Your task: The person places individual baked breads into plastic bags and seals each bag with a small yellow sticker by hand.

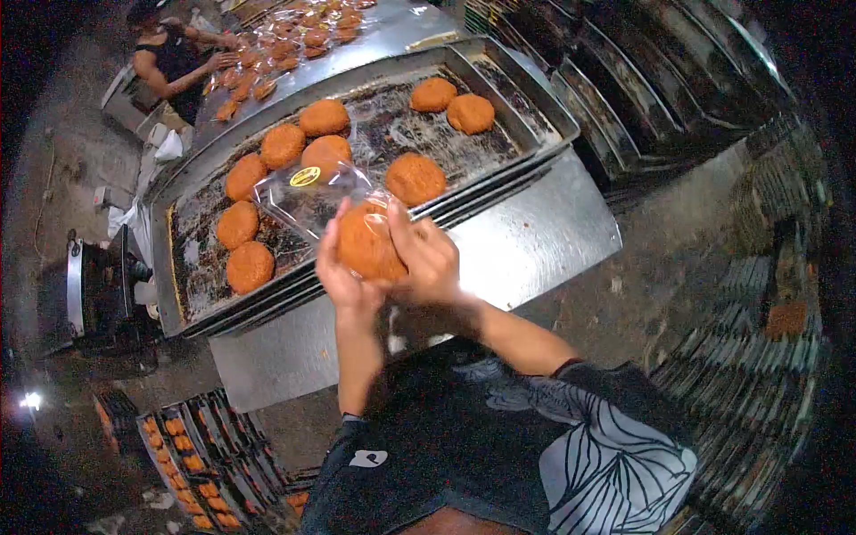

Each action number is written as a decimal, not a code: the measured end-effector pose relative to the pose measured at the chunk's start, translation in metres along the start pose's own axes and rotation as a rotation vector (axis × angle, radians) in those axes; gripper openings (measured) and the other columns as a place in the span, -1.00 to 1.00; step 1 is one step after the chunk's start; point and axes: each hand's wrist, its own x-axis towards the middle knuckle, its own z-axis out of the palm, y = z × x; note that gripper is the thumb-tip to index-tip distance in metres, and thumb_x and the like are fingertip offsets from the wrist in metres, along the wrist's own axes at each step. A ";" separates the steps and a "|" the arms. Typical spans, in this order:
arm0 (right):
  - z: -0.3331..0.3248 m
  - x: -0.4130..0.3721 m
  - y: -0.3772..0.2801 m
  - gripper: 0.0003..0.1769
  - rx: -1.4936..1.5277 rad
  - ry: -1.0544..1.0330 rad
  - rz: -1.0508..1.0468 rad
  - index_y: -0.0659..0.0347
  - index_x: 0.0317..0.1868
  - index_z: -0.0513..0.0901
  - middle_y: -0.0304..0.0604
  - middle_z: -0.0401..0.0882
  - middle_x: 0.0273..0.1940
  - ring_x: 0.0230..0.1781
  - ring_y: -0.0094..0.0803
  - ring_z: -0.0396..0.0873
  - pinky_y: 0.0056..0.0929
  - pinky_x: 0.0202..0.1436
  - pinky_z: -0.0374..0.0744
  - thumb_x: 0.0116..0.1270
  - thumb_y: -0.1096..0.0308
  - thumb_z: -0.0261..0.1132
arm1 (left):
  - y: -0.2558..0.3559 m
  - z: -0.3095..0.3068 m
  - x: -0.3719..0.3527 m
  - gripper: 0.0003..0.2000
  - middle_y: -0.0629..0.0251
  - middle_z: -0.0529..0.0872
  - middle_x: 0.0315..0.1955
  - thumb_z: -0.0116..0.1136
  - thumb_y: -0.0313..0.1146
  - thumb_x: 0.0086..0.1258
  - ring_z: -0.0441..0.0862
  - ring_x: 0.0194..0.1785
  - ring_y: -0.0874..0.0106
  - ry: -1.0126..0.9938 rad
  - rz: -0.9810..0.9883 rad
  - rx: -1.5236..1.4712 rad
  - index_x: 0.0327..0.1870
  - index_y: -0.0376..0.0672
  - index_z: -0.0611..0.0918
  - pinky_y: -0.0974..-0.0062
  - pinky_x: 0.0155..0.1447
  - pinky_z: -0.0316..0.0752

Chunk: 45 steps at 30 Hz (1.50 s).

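Between my two hands is a round orange-brown bun (367, 242) inside a clear plastic bag (294, 201) with a yellow oval label. My left hand (341, 267) is wrapped round the bun's left side and underside. On the right side, my right hand (426, 259) presses its fingers against the bagged bun. The bag's far end sticks out flat over the baking tray (192, 299). Several loose buns lie on that dark, stained tray, among them a bun (415, 179) just beyond my right hand and a bun (250, 267) at the left.
The tray rests on more stacked trays on a metal table (535, 232). Behind it, another person (174, 67) reaches over many bagged buns (285, 36) on a second metal table. Racked trays (615, 80) stand at the upper right, and trays of buns (192, 459) at the lower left.
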 end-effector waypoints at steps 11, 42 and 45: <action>-0.013 0.008 0.040 -0.45 0.179 -0.183 0.283 0.27 -0.01 0.41 0.01 0.49 -0.18 -0.31 -0.36 0.51 -0.41 -0.41 0.48 -0.04 0.27 0.32 | -0.035 -0.009 -0.021 -0.74 0.24 0.52 -0.25 0.02 -0.36 0.22 0.51 -0.25 0.46 0.008 -0.183 0.301 -0.09 -0.23 0.40 0.49 -0.19 0.48; -0.063 -0.163 0.102 -0.73 0.181 -0.446 0.869 0.28 -0.35 0.34 0.07 0.47 -0.55 -0.51 -0.02 0.49 -0.21 -0.46 0.41 0.26 0.20 -0.02 | -0.158 -0.098 0.002 -0.85 0.28 0.59 -0.44 0.13 -0.51 0.04 0.54 -0.38 0.47 -0.123 -0.766 0.457 -0.36 -0.32 0.50 0.61 -0.26 0.46; -0.073 -0.153 0.084 -0.82 -0.080 -0.550 0.991 0.31 -0.39 0.35 0.13 0.49 -0.58 -0.49 0.11 0.47 -0.15 -0.42 0.44 0.17 0.34 0.08 | -0.168 -0.108 -0.007 -0.84 0.31 0.59 -0.49 0.20 -0.46 0.02 0.52 -0.44 0.52 -0.138 -0.690 0.625 -0.43 -0.34 0.52 0.61 -0.34 0.45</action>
